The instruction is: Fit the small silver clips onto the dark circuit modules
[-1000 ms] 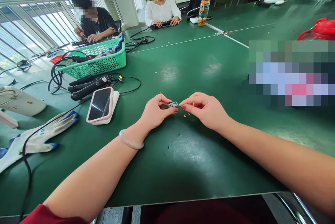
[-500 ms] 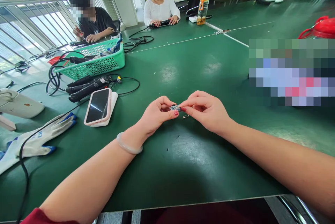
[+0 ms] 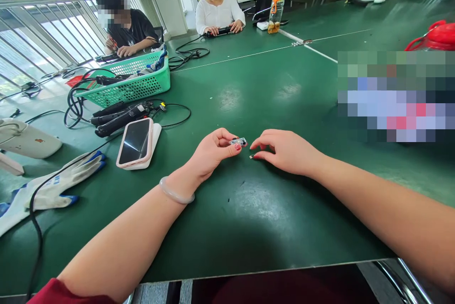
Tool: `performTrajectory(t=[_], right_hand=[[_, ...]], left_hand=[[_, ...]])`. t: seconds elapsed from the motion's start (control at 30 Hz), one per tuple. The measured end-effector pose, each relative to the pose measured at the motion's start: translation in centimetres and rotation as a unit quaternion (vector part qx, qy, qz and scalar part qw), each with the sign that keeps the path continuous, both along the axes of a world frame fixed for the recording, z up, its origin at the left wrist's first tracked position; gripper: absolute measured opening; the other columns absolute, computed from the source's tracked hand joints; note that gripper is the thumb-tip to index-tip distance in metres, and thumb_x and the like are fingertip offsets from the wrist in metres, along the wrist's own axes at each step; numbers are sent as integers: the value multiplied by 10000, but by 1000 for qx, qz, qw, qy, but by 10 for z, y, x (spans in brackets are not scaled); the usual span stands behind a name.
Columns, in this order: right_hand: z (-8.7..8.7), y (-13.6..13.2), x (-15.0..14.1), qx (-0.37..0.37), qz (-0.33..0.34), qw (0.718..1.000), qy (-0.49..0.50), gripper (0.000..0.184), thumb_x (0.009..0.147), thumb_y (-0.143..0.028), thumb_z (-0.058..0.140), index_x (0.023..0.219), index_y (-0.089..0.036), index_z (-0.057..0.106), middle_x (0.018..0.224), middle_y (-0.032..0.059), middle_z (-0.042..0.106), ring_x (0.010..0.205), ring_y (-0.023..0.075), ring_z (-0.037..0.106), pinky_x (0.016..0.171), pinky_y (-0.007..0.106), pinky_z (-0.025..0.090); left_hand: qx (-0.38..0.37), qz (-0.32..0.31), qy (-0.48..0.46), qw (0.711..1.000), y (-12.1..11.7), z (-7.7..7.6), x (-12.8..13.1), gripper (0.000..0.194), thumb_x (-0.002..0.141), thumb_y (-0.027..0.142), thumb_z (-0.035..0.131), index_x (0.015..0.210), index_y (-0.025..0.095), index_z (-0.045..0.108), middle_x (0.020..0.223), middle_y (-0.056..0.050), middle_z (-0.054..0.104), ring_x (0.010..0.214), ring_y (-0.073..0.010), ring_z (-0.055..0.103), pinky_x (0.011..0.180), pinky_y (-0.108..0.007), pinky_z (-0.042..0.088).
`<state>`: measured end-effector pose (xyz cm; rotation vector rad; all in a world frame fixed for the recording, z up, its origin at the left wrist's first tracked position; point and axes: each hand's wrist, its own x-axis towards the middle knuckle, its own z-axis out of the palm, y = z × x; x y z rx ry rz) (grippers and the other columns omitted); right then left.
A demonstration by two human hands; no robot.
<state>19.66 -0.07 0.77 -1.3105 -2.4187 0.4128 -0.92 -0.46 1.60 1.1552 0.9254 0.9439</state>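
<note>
My left hand [image 3: 218, 147] pinches a small silver-and-dark patterned piece [image 3: 239, 142] between thumb and fingers, a little above the green table. Its exact kind is too small to make out. Just to the right is my right hand [image 3: 284, 150], with thumb and forefinger parted and nothing visibly held between them. A tiny metallic piece [image 3: 251, 156] lies on the table at the tip of that thumb, partly hidden by it. I cannot tell whether the thumb touches it.
Left of my hands lie a phone [image 3: 136, 142] on a white box, a black corded styling iron [image 3: 122, 119] and a work glove [image 3: 60, 183]. Behind them stands a green basket [image 3: 142, 84] with cords. Two people sit across the table [image 3: 227, 228]; a bottle [image 3: 276, 14] stands farther back.
My right hand has let go of the patterned piece and drawn slightly right, its thumb and forefinger parting over the tiny metallic piece. My left hand keeps its hold.
</note>
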Motion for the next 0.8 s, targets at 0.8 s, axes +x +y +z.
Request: performTrajectory(t=[0.8], right_hand=[[-5, 5, -7, -10, -72, 996, 43, 150, 831, -196, 538, 729, -193, 648, 787, 19, 639, 724, 150, 559, 666, 281, 412]], left_hand=[[20, 2, 105, 994, 3, -8, 2, 300, 596, 187, 781, 780, 138, 550, 741, 2, 667, 673, -86, 588, 692, -250, 442]])
